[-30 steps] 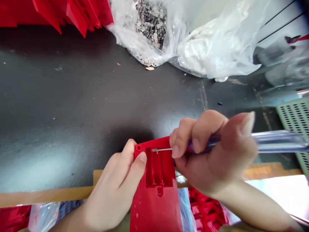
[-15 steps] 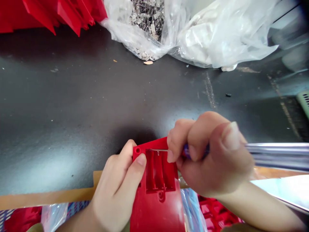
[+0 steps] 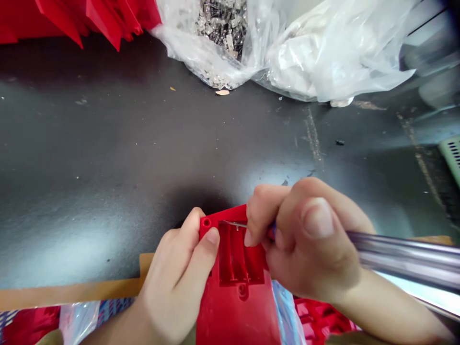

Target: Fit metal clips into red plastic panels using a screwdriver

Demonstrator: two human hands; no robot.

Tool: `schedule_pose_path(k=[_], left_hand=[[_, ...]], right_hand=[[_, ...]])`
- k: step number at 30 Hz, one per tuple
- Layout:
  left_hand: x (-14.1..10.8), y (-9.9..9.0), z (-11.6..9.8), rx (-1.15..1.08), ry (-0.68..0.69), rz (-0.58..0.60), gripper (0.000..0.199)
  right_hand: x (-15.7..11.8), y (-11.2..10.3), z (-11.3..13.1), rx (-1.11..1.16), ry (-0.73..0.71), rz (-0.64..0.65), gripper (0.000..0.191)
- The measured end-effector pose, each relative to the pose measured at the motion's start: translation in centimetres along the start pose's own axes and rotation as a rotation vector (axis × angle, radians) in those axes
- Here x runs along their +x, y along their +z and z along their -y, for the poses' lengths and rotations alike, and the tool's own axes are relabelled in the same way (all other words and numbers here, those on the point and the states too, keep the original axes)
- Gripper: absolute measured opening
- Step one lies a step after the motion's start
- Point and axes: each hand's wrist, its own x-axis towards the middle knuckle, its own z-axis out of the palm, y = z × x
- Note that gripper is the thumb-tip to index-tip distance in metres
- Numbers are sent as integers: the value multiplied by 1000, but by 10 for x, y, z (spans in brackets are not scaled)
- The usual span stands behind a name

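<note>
"What is the red thing?"

"It is a red plastic case [image 3: 237,311] with a deep hollow [image 3: 233,254] in it and a small round hole [image 3: 206,222] at one corner. It sits in the middle, at the near edge of the dark table [image 3: 108,143]. The far end looks lifted, since a shadow lies under it."

"Who holds it?"

"The left hand [image 3: 176,268] does. It is closed on the left side of the case, with the thumb on top and a finger behind. A hold like that keeps the case from sliding."

"And the other hand?"

"The right hand [image 3: 305,244] is closed tight around a screwdriver [image 3: 406,256] with a clear handle. Its thin metal shaft [image 3: 233,224] lies over the far end of the hollow — the tip is too small to see well. The fingers sit close to the shaft, which seems to give a steady hold."

"What is near them?"

"A cardboard strip [image 3: 72,292] runs along the near edge, and a red crate [image 3: 319,316] sits on the near right."

"And far away?"

"A clear bag [image 3: 187,48] of small metal parts [image 3: 221,24] lies there, with a white bag [image 3: 323,52] just to its right. Red pieces [image 3: 89,14] sit far left — and a green crate [image 3: 453,155] peeks in on the right."
</note>
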Motion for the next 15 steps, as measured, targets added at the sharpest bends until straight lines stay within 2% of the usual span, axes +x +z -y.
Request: schedule_pose_path(k=[3, 6, 9, 13, 15], left_hand=[[1, -1, 2, -24, 14, 63, 32], [1, -3, 3, -2, 20, 70, 33], [2, -4, 1, -7, 24, 71, 35], [1, -2, -2, -38, 38, 34, 35], [1, 1, -4, -53, 26, -34, 36]], right_hand=[[1, 4, -3, 8, 19, 19, 49], [4, 4, -1, -19, 29, 50, 51], [9, -1, -2, -52, 8, 136, 49], [11, -11, -7, -23, 25, 223, 47], [8, -12, -9, -9, 56, 184, 46]])
